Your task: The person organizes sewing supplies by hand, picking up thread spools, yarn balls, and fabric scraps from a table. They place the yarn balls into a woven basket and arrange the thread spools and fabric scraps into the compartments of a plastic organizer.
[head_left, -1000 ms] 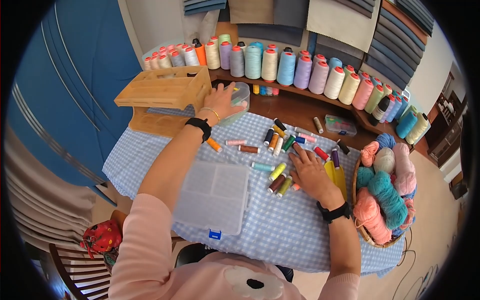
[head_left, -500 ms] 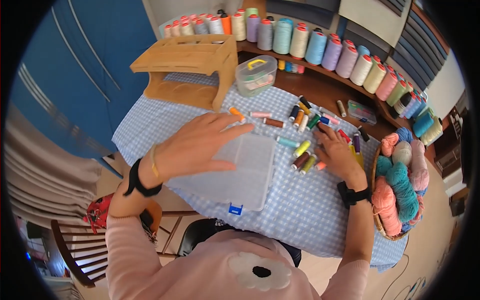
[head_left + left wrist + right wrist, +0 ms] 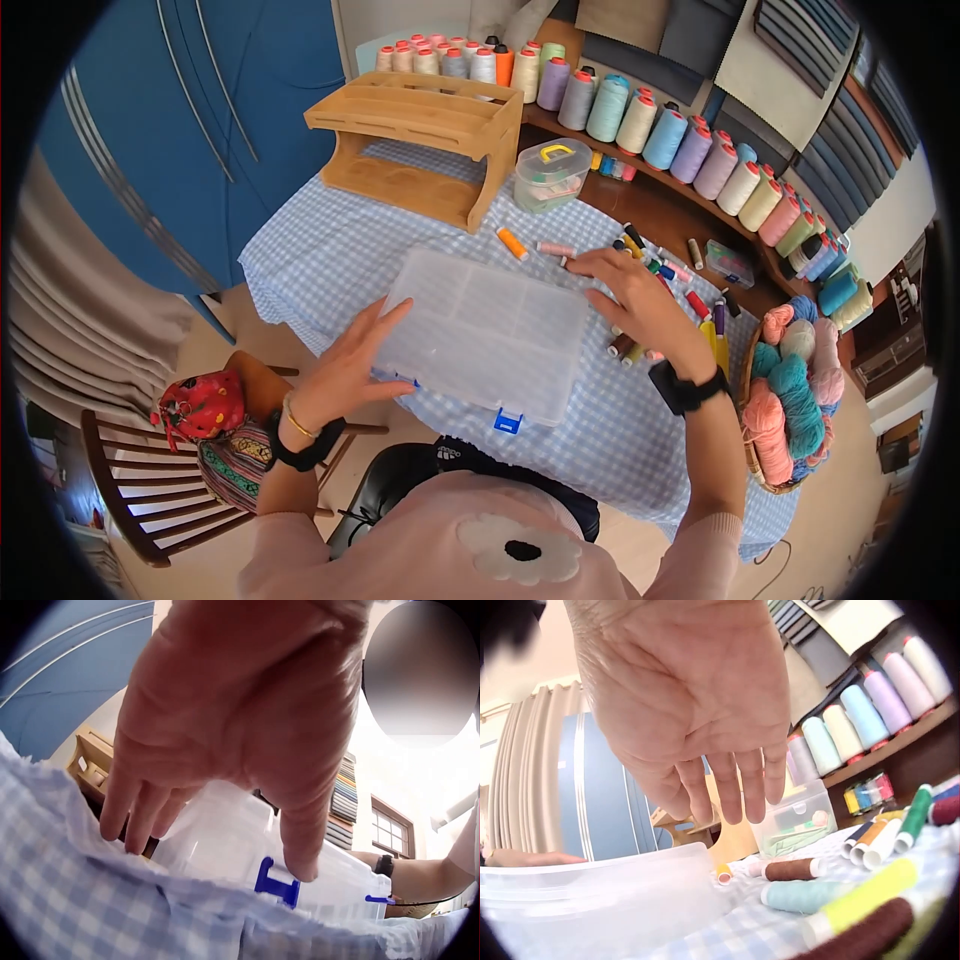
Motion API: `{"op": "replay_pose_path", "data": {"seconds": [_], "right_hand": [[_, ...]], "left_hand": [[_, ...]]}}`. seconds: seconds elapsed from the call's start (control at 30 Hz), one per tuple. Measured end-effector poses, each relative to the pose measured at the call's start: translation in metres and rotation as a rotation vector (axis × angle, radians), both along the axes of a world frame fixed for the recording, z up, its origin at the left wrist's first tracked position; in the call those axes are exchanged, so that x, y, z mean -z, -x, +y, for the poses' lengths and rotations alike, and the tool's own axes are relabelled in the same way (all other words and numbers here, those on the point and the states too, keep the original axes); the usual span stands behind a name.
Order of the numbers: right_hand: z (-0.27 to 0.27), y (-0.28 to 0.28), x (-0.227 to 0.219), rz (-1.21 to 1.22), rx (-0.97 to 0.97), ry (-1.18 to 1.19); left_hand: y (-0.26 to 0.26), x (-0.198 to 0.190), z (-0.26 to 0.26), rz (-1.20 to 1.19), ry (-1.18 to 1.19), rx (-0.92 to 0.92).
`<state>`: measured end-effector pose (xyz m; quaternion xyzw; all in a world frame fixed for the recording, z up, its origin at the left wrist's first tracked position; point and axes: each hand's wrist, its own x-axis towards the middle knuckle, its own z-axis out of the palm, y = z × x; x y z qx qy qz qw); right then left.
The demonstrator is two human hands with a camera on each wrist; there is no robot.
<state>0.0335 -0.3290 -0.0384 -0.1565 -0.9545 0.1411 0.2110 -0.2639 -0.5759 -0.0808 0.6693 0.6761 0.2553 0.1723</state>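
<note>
A shallow translucent plastic case (image 3: 480,335) with blue latches (image 3: 508,420) lies closed on the checked cloth. At its left end my left hand (image 3: 345,365) spreads its fingers along the side, with the thumb close to a front latch (image 3: 277,883). My right hand (image 3: 645,305) hovers by the case's far right corner, palm down with fingers extended and nothing in its grasp. Below and beyond it lie small thread spools: brown (image 3: 791,870), light blue (image 3: 802,895) and yellow (image 3: 870,896). An orange spool (image 3: 512,243) and a pink one (image 3: 556,248) lie behind the case.
A wooden rack (image 3: 480,200) stands at the back left, beside a clear tub (image 3: 550,190) with a yellow handle. Large thread cones (image 3: 663,140) line the curved shelf behind. On the right are a yarn basket (image 3: 745,425) and a small clear box (image 3: 730,262).
My left hand left the clear tub at the back and came to the case's left end. My right hand moved left from among the spools toward the case. The head view shifted.
</note>
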Motion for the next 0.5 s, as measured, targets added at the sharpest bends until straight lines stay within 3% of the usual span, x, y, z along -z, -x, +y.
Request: {"op": "replay_pose_path", "data": {"seconds": [0.07,0.1,0.2,0.27,0.33,0.4,0.5], "right_hand": [[0.021,0.023,0.007,-0.010,-0.005,0.217],[0.033,0.034,0.017,-0.016,-0.002,0.210],[0.064,0.068,0.037,-0.058,-0.041,0.095],[0.069,0.090,0.036,-0.276,0.046,0.128],[0.072,0.106,0.035,-0.327,0.062,0.114],[0.074,0.121,0.038,-0.451,0.116,-0.049],[0.071,0.131,0.040,-0.426,0.140,-0.149]], "left_hand": [[-0.004,0.003,0.000,-0.058,-0.040,-0.004],[-0.005,0.005,0.000,-0.114,-0.080,-0.013],[-0.007,0.013,-0.003,-0.131,-0.121,-0.054],[-0.008,0.017,-0.004,-0.159,-0.132,-0.079],[-0.009,0.018,-0.005,-0.184,-0.133,-0.109],[-0.010,0.017,-0.005,-0.194,-0.124,-0.114],[-0.010,0.015,-0.005,-0.192,-0.121,-0.110]]}}
